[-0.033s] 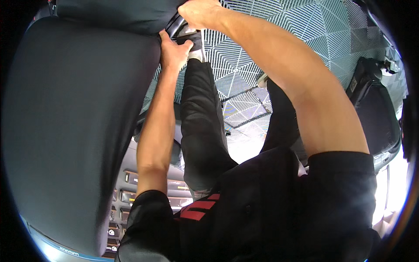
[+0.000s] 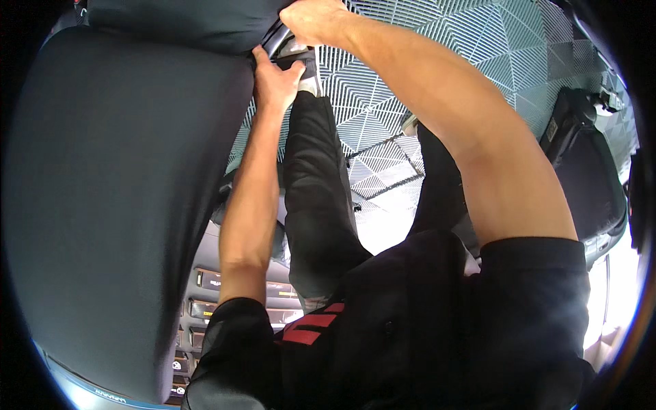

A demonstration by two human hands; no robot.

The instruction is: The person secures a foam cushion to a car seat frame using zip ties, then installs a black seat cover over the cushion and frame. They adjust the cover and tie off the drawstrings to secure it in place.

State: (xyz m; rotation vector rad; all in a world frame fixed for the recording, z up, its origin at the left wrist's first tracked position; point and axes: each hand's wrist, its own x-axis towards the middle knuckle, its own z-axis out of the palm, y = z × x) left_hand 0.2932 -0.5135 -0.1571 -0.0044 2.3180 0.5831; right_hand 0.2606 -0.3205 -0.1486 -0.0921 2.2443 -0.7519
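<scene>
My left hand sits at the far right corner of the large black pad, thumb and forefinger spread; its other fingers are hidden, so I cannot tell whether they grip; my right hand curls at the right edge of the upper black pad; I cannot tell what it closes on; I judge the broad faces settled, with the corner where the pads meet left to finish; any fastening there is hidden from me; the large pad looks matt, taut and smooth, lightly creased near that corner; it lies left of the tiled floor; a second black seat stands toward the floor's right edge.
</scene>
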